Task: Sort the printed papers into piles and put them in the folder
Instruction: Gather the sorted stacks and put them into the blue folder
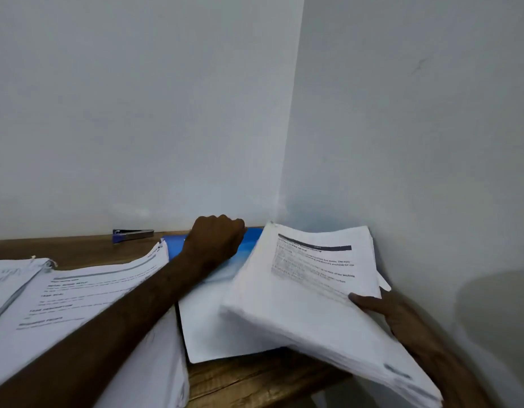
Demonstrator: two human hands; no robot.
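The person is at a brown wooden desk (255, 375) that is pushed into the corner of two white walls (137, 113). The two hands are well apart. The left hand (215, 235) reaches across to the back of the desk. Its fingers are curled down over the far edge of a blue folder (250, 245), close to the wall, and it looks like it is gripping that edge. The folder lies flat on the desk between the two arms. The part of it nearest the person looks white, and I cannot tell if that is a page or just shine. The right hand (402, 316) holds a thick stack of papers (308, 290) by its right side, with the thumb (362, 301) pressed on the top page. The stack is lifted and tilted, and it hangs partly over the right side of the folder. Its top page has a dark bar and lines of print. On the left, under the left arm, a big pile of papers (78, 293) rests on the desk with printed headings showing. Just beside it, at the far left, is a smaller pile (10, 278). A blue and silver stapler (132, 234) sits at the back of the desk by the wall, left of the folder.
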